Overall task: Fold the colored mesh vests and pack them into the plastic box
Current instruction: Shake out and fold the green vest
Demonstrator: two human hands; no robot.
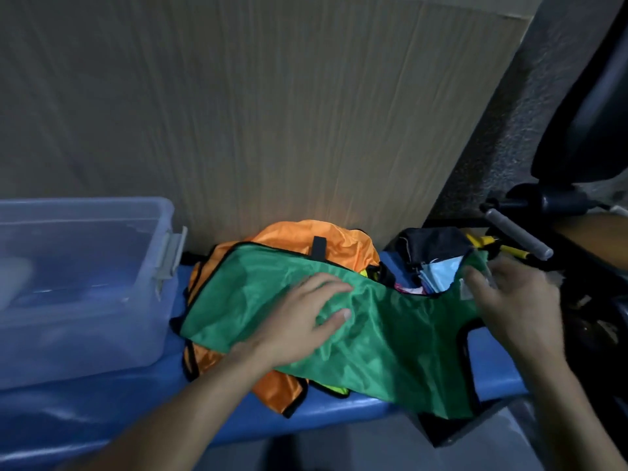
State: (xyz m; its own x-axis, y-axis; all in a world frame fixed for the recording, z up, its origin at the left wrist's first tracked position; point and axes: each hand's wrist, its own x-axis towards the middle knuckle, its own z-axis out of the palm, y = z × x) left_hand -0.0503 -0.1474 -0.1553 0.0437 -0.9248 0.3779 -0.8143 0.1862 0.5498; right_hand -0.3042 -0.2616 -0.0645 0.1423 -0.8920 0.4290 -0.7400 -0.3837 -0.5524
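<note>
Blue bench (102, 423) against cardboard wall (272, 113), plastic box (85, 300) left.

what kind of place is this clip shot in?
Probably a storage corner or garage, not a tidy workroom. Cues: a big cardboard sheet leaning behind a blue bench, rough concrete wall at right, and a clear plastic box beside a heap of mesh vests.

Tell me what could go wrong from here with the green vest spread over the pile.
The green vest overhangs the blue bench edge at the near right and may slide off mid-fold. It lies on the orange vest, which could drag along. The right hand grips its shoulder beside loose clutter.
</note>
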